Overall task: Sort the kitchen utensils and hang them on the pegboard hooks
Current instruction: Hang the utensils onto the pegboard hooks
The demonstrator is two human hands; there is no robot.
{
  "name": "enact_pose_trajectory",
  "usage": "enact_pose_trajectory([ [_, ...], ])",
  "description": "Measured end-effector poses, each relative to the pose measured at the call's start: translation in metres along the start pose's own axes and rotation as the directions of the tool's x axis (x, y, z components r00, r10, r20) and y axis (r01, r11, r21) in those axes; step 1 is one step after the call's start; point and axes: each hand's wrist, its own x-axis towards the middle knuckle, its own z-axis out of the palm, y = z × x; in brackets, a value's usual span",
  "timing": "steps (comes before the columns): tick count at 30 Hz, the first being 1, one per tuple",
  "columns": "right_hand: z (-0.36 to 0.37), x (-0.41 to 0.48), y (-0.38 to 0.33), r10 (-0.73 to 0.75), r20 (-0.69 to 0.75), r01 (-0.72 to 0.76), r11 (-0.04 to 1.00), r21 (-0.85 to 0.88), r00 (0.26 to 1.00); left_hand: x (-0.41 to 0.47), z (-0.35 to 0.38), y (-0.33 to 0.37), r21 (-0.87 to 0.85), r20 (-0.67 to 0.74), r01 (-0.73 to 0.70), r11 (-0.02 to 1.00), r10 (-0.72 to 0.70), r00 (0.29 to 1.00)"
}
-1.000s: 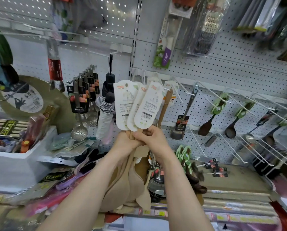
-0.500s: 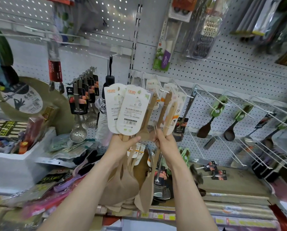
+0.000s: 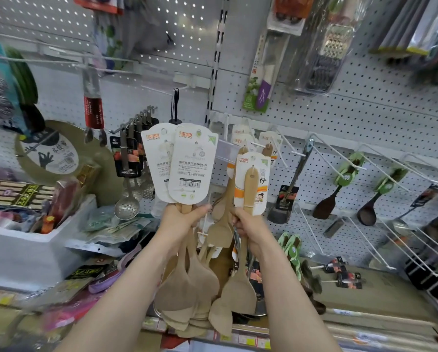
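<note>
Bunch of spatulas point(image 3: 187, 285) in left hand point(image 3: 181, 219), fist clenched round the handles under two white cards. One more spatula point(image 3: 238, 290) in right hand point(image 3: 248, 224), grasped by the handle just below its card. Both lots are held up before the pegboard point(image 3: 365, 118), cards up, blades down, long axes near vertical. Behind the single one, carded spatulas point(image 3: 239, 138) on a hook crowd that spot. Slotted ladles point(image 3: 126, 207) hang to the left; a black turner point(image 3: 279, 212) and dark spoons point(image 3: 324, 205) hang to the right among white hooks point(image 3: 337, 152). A second ago both hands held one fan of three cards; now the hands are apart, with one card split off to the right.
</note>
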Motion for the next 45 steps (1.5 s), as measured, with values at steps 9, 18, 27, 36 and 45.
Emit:
enact_pose_trajectory([
  [9,0.003,0.035,0.003,0.064,0.043,-0.065,0.998,0.027,0.997,0.010,-0.001,0.000,0.055,-0.017,-0.003,0.998,0.004,1.000],
  [18,0.008,0.097,-0.006,0.170,0.008,-0.170,0.984,0.054,0.985,0.015,0.002,-0.003,0.074,0.016,-0.001,0.997,0.000,1.000],
  [27,0.014,0.113,0.006,0.176,-0.131,-0.175,0.984,0.015,0.976,0.020,-0.008,-0.007,0.127,-0.028,-0.022,0.992,0.026,0.999],
  [36,0.031,0.019,0.019,0.016,0.201,-0.004,0.998,-0.059,0.979,0.015,0.002,-0.025,0.129,-0.078,-0.006,0.992,0.016,0.997],
  [45,0.058,-0.022,0.006,-0.081,0.223,0.084,0.996,-0.004,0.971,-0.001,0.011,-0.017,0.245,-0.054,-0.114,0.963,0.130,0.990],
])
